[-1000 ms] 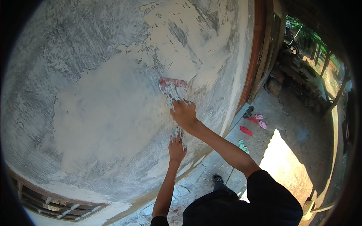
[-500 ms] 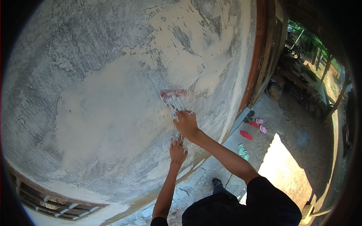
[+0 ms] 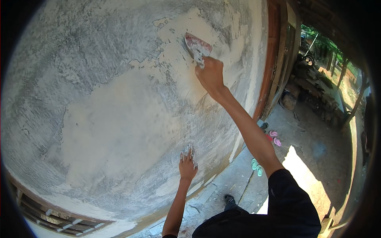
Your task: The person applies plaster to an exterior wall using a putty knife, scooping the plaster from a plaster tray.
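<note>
My right hand (image 3: 210, 73) is closed on a reddish scraper (image 3: 197, 45) caked with white paste, high on the grey wall (image 3: 71, 55). The blade is at a patch of cream plaster right of the wall's middle. Below it, my left hand (image 3: 188, 162) reaches toward the wall with its fingers stretched out and coated in white paste; whether anything lies under them I cannot make out. A large smoother pale patch (image 3: 115, 127) spreads to the left of both hands.
A wooden door frame (image 3: 271, 47) edges the wall at right. Sandals (image 3: 256, 166) lie on the concrete floor (image 3: 317, 127) near my foot (image 3: 229, 199). Stacked wood (image 3: 313, 91) and posts stand at far right. A barred window (image 3: 59, 217) is at lower left.
My right hand and the scraper have swept up the wall and slightly right, onto the cream patch. My left hand has shifted slightly down.
</note>
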A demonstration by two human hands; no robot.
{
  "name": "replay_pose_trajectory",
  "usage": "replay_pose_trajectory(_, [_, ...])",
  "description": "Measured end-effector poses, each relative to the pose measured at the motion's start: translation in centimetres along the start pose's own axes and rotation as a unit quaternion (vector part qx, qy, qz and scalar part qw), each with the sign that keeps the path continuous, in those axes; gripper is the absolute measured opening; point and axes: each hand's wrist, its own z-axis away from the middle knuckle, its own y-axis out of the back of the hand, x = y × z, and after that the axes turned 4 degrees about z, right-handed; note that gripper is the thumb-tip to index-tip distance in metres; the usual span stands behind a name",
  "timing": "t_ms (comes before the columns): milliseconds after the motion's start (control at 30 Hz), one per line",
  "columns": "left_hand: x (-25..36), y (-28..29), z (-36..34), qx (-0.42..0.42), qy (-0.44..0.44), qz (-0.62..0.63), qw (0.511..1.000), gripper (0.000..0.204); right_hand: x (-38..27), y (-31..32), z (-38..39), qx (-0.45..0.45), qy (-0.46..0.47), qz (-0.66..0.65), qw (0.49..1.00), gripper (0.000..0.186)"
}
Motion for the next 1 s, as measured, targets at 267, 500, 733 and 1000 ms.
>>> replay_pose_trajectory(267, [-0.4, 0.3, 0.0, -0.012, -0.001, -0.007, 1.0, 0.067, -2.4, 4.7, 5.5, -0.097, -0.022, -0.121, 0.988, 0.015])
replay_pose_trajectory(500, [0.6, 0.1, -0.2, 0.004, -0.011, 0.0, 1.0, 0.067, -0.1, 2.9, -6.1, 0.019, -0.01, -0.048, 0.999, 0.018])
replay_pose_trajectory(733, [-0.3, 0.1, 0.2, -0.009, 0.006, -0.004, 1.0, 0.066, -6.1, 2.0, 9.3, -0.171, 0.075, -0.054, 0.981, 0.024])
replay_pose_trajectory(1000, [0.0, 0.4, 0.1, -0.016, 0.005, -0.005, 1.0, 0.065, -5.2, 1.8, -3.3, -0.029, 0.193, -0.035, 0.98, 0.015])
